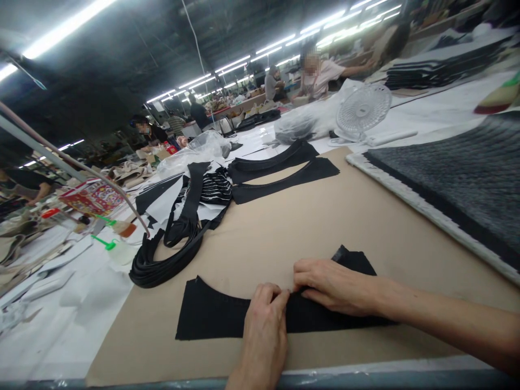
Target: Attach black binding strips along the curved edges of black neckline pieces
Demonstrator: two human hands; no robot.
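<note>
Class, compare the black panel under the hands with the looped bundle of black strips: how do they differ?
The black panel is broad and mostly flat; the bundle of black strips is many narrow bands curved together. The left hand and right hand touch the panel; neither touches the bundle. Both are black and lie at least partly on the brown sheet.

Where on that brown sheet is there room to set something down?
The brown sheet is bare between the far black strips and the near black piece, reaching right toward the grey fabric. It's crowded at left, with coiled black bands and striped cloth.
</note>
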